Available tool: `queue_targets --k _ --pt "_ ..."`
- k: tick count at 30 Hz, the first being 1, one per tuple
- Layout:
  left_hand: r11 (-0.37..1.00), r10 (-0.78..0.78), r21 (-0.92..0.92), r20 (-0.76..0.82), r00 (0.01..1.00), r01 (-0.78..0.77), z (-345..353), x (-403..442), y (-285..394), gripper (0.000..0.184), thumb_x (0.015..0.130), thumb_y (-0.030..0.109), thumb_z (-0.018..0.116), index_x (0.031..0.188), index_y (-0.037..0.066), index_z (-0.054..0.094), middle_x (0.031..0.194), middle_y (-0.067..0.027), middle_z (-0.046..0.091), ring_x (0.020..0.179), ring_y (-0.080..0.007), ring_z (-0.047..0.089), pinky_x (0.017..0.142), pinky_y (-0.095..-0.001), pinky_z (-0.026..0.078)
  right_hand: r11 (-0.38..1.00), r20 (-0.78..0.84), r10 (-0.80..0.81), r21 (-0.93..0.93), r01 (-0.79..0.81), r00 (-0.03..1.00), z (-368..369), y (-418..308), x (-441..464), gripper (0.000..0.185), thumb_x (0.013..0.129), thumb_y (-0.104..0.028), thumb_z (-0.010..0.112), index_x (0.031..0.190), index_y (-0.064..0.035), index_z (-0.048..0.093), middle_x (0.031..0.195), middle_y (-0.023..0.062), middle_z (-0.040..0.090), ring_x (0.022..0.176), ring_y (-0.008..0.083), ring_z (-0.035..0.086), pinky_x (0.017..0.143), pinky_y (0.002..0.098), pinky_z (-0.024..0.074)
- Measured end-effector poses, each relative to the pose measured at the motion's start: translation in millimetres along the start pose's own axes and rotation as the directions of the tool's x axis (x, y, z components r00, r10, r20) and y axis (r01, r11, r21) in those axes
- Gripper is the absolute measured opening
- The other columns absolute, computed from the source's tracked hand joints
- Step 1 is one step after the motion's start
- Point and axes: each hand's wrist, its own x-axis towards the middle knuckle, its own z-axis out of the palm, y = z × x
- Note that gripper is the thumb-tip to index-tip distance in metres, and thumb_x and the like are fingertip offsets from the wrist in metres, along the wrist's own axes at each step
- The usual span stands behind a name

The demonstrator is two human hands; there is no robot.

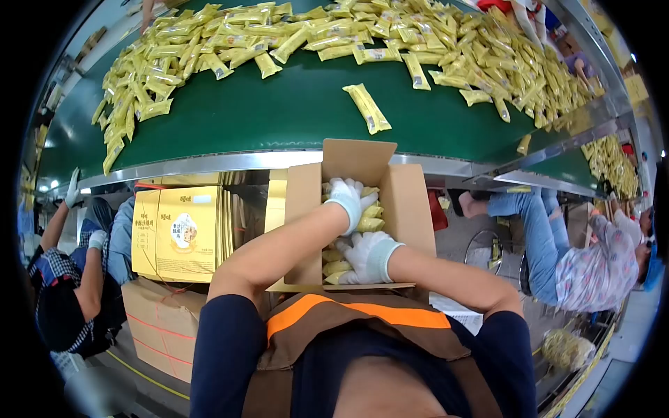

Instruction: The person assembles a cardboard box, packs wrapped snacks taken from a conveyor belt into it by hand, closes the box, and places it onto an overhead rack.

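Note:
An open cardboard box [408,209] with raised flaps stands in front of me at the belt's edge. Inside it lie several yellow snack packets [371,219]. My left hand [346,197], in a white glove, reaches in at the far end, its fingers apart over the packets. Nearer to me, my right hand [366,256], gloved too, rests on packets by the near wall with its fingers spread. Some fingertips are hidden among the packets. A single yellow packet [367,109] lies on the green belt just beyond the box.
The green conveyor belt [279,111] carries a large heap of yellow packets [348,31]. At left, flat yellow cartons [185,233] are stacked on a brown strapped box [164,324]. Co-workers sit at the left [77,279] and right [592,265]; a metal rail [244,160] edges the belt.

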Motion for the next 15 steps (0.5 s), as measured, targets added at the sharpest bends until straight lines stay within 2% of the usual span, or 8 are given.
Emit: queue_targets --k 2,3,6,9,11,12,13,15 --pt "0.999 -0.040 0.025 0.014 0.999 0.039 1.6 -0.5 5.9 0.116 0.059 0.047 0.085 0.155 0.031 0.022 0.145 -0.0094 0.042 0.130 -0.0287 0.044 0.097 -0.0546 0.040 0.999 -0.015 -0.044 -0.023 0.043 0.999 -11.0 2.9 -7.0 0.066 0.086 -0.055 0.058 0.131 -0.0066 0.057 0.118 0.0213 0.062 0.104 0.0360 0.064 0.085 0.0459 0.0527" --pt "0.995 -0.010 0.096 -0.028 1.000 0.012 4.0 -2.5 5.9 0.093 0.075 0.040 0.074 0.154 0.027 0.025 0.141 -0.0125 0.044 0.124 -0.0288 0.048 0.091 -0.0520 0.043 0.995 -0.011 -0.031 -0.099 0.030 0.999 -22.3 6.9 -9.5 0.064 0.084 -0.054 0.060 0.127 -0.0068 0.059 0.116 0.0200 0.063 0.104 0.0353 0.064 0.086 0.0449 0.0524" --pt "0.997 -0.012 0.071 -0.106 0.994 0.020 7.3 -0.4 10.7 0.083 0.079 0.039 0.071 0.151 0.026 0.031 0.135 -0.0106 0.047 0.120 -0.0280 0.050 0.085 -0.0504 0.046 0.964 -0.073 -0.026 -0.267 0.006 0.997 -42.6 24.9 -10.1 0.056 0.076 -0.052 0.071 0.110 -0.0082 0.069 0.107 0.0152 0.068 0.106 0.0315 0.064 0.087 0.0406 0.0511" --pt "1.000 -0.004 0.006 -0.170 0.986 0.005 -4.4 -14.1 2.8 0.063 0.080 0.036 0.070 0.137 0.021 0.050 0.128 -0.0097 0.052 0.115 -0.0277 0.053 0.081 -0.0444 0.049 0.944 0.032 -0.009 -0.328 0.019 0.999 -27.0 22.4 13.1 0.056 0.073 -0.046 0.077 0.112 -0.0077 0.068 0.111 0.0142 0.068 0.103 0.0303 0.066 0.085 0.0397 0.0526" --pt "0.998 -0.019 -0.055 -0.224 0.974 0.007 -1.8 -23.5 -1.8 0.046 0.082 0.033 0.068 0.124 0.017 0.061 0.121 -0.0101 0.056 0.111 -0.0283 0.056 0.080 -0.0404 0.051 0.944 0.007 -0.032 -0.329 0.033 0.999 -10.9 29.0 14.6 0.047 0.076 -0.040 0.075 0.111 -0.0087 0.069 0.107 0.0145 0.070 0.100 0.0316 0.067 0.084 0.0405 0.0535" --pt "0.992 -0.067 -0.119 -0.299 0.952 0.032 6.0 -22.8 -5.9 0.028 0.084 0.026 0.066 0.108 0.013 0.068 0.106 -0.0116 0.066 0.099 -0.0281 0.064 0.076 -0.0385 0.052 0.943 -0.008 -0.038 -0.331 0.034 0.999 -7.5 33.4 16.2 0.043 0.077 -0.037 0.073 0.110 -0.0092 0.070 0.106 0.0147 0.070 0.098 0.0323 0.068 0.083 0.0409 0.0539" --pt "0.986 -0.035 -0.164 -0.155 0.987 0.009 -1.7 -27.9 -8.7 0.032 0.086 0.020 0.064 0.116 0.011 0.064 0.096 -0.0140 0.071 0.090 -0.0301 0.070 0.075 -0.0424 0.053 0.956 0.057 -0.033 -0.290 0.048 0.998 -20.0 26.6 9.2 0.036 0.080 -0.032 0.069 0.107 -0.0088 0.071 0.105 0.0154 0.071 0.097 0.0322 0.069 0.083 0.0410 0.0539" --pt "0.978 -0.011 -0.208 -0.171 0.985 -0.025 28.9 -10.1 -9.0 0.038 0.089 0.023 0.061 0.123 0.008 0.058 0.093 -0.0161 0.072 0.087 -0.0329 0.071 0.074 -0.0449 0.054 0.978 0.203 -0.035 -0.196 0.075 0.979 -46.9 2.5 -15.2 0.026 0.085 -0.022 0.061 0.102 -0.0081 0.075 0.104 0.0168 0.072 0.096 0.0319 0.070 0.085 0.0414 0.0540"
